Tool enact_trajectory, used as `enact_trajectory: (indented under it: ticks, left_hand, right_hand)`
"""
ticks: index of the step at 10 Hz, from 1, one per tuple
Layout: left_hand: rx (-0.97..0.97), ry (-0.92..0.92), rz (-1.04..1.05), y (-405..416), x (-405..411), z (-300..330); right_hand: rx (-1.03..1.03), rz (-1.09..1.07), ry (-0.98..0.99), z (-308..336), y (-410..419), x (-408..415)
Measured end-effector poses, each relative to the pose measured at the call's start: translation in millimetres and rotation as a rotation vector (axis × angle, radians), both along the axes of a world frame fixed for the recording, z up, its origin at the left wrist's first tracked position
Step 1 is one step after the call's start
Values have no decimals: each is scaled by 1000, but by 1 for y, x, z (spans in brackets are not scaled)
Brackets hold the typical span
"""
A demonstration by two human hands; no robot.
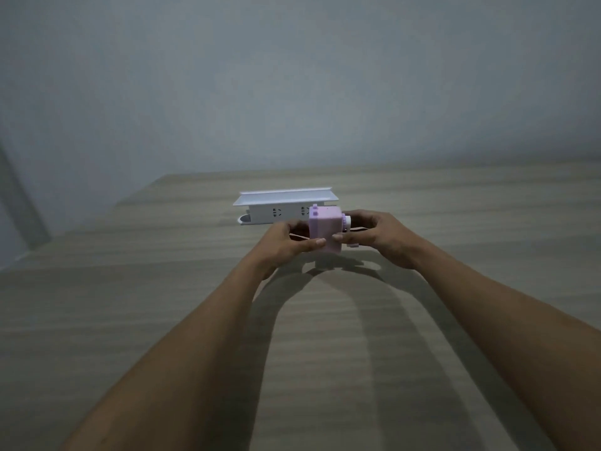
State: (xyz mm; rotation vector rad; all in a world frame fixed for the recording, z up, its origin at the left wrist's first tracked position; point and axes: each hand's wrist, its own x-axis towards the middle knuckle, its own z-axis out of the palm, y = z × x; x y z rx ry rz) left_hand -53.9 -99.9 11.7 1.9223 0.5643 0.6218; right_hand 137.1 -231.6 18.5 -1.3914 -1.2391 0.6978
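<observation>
A small lilac plastic box with a white knob on its right side is held a little above the wooden table, between both hands. My left hand grips its left side, thumb lying across the near face. My right hand holds the right side, thumb on the near face and fingers curled behind by the knob. A thin tan band or strap runs under the box between the hands. Its far side is hidden.
A white power strip holder with a flat lid and socket holes lies on the table just behind the box. A grey wall rises beyond the table's far edge. The table's left corner falls away at the upper left.
</observation>
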Motion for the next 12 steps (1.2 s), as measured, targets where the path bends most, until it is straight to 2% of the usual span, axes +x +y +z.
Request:
enact_trajectory:
  ticks: [3, 6, 10, 11, 12]
  left_hand:
    - [-26, 50, 30, 65, 46, -5]
    - [-74, 92, 44, 115, 85, -17]
    - [-57, 123, 101, 126, 94, -25]
    - [-5, 184, 112, 116, 84, -16]
    - [-7, 180, 216, 101, 69, -5]
  right_hand:
    - [-10, -4, -13, -8, 73, 47]
    - [-29, -24, 148, -32, 122, 87]
    - [-71, -63, 94, -34, 127, 92]
    - [-113, -147, 40, -26, 118, 87]
    - [-129, -259, -31, -12, 105, 75]
